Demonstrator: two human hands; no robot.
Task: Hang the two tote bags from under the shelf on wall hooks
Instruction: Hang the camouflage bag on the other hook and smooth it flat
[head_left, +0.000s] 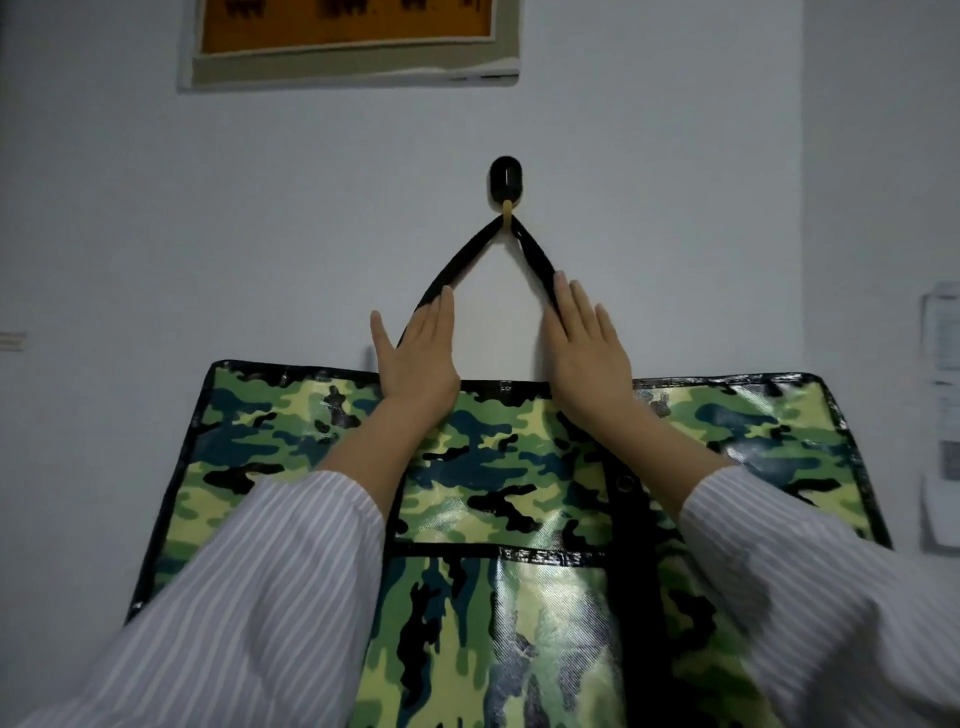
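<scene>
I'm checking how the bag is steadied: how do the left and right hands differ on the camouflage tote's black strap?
The left hand splays its thumb wide, fingers together; the right hand fans its fingers slightly, thumb not splayed. The left hand slants right, the right hand slants left. Both lie flat and open on the black strap over the black wall hook.

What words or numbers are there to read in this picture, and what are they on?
No text can be read.
Orange poster: dark marks along its top, too blurred and cut off to read.
Papers on the right wall: print too small and blurred.
Camouflage bag: no words visible.
</scene>
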